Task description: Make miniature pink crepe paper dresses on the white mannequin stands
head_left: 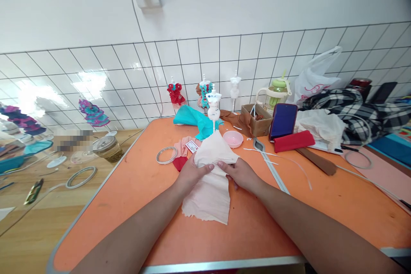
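Tiled wall [189, 62] backs orange table [131, 180] beneath pale cloth [208, 201].

Pale pink cloth [207, 199], creased across its middle, lower edge ragged, over the orange table [115, 197]

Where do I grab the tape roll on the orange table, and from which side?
I'd pinch the left part of the tape roll, thumb in the hole, fingers outside, coming from the near left. It lies flat as an open ring, and the pink cloth crowds its right side. The left hand would probably need to release the pale cloth first.
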Tool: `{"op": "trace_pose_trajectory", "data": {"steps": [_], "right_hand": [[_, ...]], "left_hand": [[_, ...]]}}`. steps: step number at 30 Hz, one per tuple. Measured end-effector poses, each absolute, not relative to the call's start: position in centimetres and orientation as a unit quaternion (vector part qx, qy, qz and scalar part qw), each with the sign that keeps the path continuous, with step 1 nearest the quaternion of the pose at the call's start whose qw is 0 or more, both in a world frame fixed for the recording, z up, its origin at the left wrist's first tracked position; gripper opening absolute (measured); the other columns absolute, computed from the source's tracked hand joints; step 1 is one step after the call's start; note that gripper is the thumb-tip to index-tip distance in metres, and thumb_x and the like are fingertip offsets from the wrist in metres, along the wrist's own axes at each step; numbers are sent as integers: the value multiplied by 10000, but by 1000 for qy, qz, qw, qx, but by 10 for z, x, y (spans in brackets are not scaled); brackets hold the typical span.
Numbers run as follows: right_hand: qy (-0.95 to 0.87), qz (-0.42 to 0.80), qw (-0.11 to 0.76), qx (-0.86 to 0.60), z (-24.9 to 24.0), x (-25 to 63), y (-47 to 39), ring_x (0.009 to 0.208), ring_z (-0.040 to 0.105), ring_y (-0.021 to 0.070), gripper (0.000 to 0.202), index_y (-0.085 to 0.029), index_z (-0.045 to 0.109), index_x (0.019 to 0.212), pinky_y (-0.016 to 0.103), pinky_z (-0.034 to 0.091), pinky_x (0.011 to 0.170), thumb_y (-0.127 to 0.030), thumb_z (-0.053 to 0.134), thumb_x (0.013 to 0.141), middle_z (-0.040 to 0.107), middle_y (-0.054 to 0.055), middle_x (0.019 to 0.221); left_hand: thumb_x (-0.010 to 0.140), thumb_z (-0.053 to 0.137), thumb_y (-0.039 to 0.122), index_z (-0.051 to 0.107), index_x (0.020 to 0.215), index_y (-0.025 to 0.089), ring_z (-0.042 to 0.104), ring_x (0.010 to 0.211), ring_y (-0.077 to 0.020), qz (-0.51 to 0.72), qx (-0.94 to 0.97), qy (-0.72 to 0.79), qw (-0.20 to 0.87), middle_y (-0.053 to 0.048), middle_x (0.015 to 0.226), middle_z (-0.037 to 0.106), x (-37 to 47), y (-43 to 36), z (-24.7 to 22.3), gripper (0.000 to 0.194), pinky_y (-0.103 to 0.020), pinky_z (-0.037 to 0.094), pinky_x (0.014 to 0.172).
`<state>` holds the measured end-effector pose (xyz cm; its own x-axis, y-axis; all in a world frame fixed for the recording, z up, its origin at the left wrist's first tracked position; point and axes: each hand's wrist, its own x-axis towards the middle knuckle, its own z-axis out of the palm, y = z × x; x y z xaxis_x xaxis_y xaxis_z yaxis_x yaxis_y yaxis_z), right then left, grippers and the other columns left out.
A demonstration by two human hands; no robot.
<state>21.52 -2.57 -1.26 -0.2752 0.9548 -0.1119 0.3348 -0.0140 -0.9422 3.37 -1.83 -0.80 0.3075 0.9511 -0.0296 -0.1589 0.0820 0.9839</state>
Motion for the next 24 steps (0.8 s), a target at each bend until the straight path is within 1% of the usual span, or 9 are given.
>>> {"op": "trace_pose_trajectory", "data": {"steps": [4, 7, 12, 15, 20, 22, 24], "right_hand": [[-635, 478, 317, -517, -11, 215, -26, 289, 418, 71, 390, -177, 558, 795, 189, 328, 283, -561, 499, 837, 473, -61, 513], [-632, 474, 314, -527, -10, 215, -26, 284, 420, 72, 385, -178, 540, 760, 192, 323, 288, -553, 502, 838, 480, -61, 499], [-631, 482, 308, -524, -12, 215, -26, 291, 442, 75, 432, -177, 514, 689, 193, 340, 296, -581, 480, 836, 511, -45, 518], [-627, 488, 300, -528, -14, 214, -26, 290, 460, 80, 471, -175, 493, 647, 195, 339, 301, -605, 457, 836, 534, -35, 535], [-636, 471, 290, -538, -19, 214, -26, 317, 497, 92, 568, -168, 434, 529, 188, 327, 346, -646, 415, 835, 504, -24, 457], [-636, 465, 296, -539, -20, 213, -26, 332, 496, 95, 564, -169, 455, 537, 189, 331, 358, -647, 420, 833, 503, -20, 439], [-632, 470, 302, -538, -21, 212, -26, 350, 502, 101, 532, -164, 532, 619, 191, 341, 358, -643, 435, 829, 537, -13, 464]], "left_hand": [[696, 754, 297, 576, 1160, 134, 636, 1016, -313, 448, 503, 378, 635, -154, 1124, 668, 34, -19, -8, 524, -420, 521, 837], [723, 732, 294, 533, 1230, 153, 648, 992, -310, 456, 490, 369, 645, -154, 1158, 653, 34, -20, -9, 563, -429, 530, 819], [699, 754, 271, 466, 1310, 177, 661, 961, -312, 471, 487, 373, 635, -147, 1141, 662, 32, -20, -10, 682, -431, 542, 788], [681, 770, 266, 450, 1327, 194, 663, 961, -303, 468, 488, 385, 628, -135, 1140, 666, 32, -19, -10, 724, -427, 538, 804], [651, 794, 258, 430, 1344, 201, 645, 1007, -301, 467, 493, 397, 617, -132, 1169, 654, 34, -19, -11, 785, -421, 526, 839], [649, 796, 257, 421, 1353, 204, 642, 1011, -303, 467, 495, 394, 618, -134, 1180, 648, 35, -19, -12, 799, -422, 524, 839], [644, 800, 258, 419, 1356, 209, 641, 1011, -299, 471, 495, 397, 613, -132, 1185, 646, 36, -20, -13, 809, -418, 522, 842]]}}
